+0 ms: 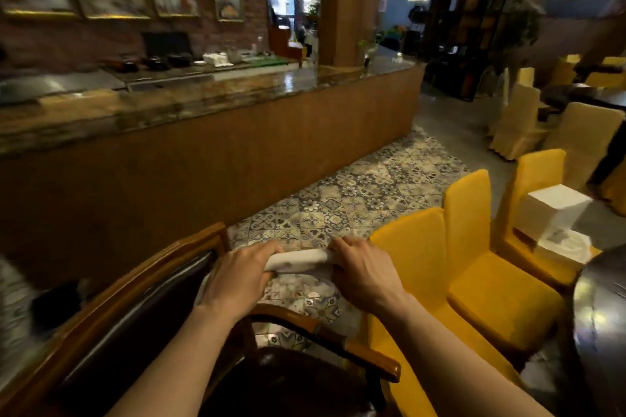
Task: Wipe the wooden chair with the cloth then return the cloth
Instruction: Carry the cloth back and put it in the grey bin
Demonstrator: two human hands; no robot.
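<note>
A white cloth (298,260) is rolled or folded into a narrow band and stretched between both hands. My left hand (237,278) grips its left end and my right hand (364,272) grips its right end. Both hands hover above the wooden chair (142,284), which has a curved brown frame, a dark padded back and a wooden armrest (359,350) below my forearms. The cloth hangs over the gap between the chair's back and armrest and touches neither. The dark seat shows at the bottom edge.
Three yellow covered chairs (474,247) stand close on the right, one holding white boxes (552,206). A long wooden counter (237,132) runs across the left and centre. Patterned floor tiles (355,200) lie between. A dark round table edge (603,315) sits at the far right.
</note>
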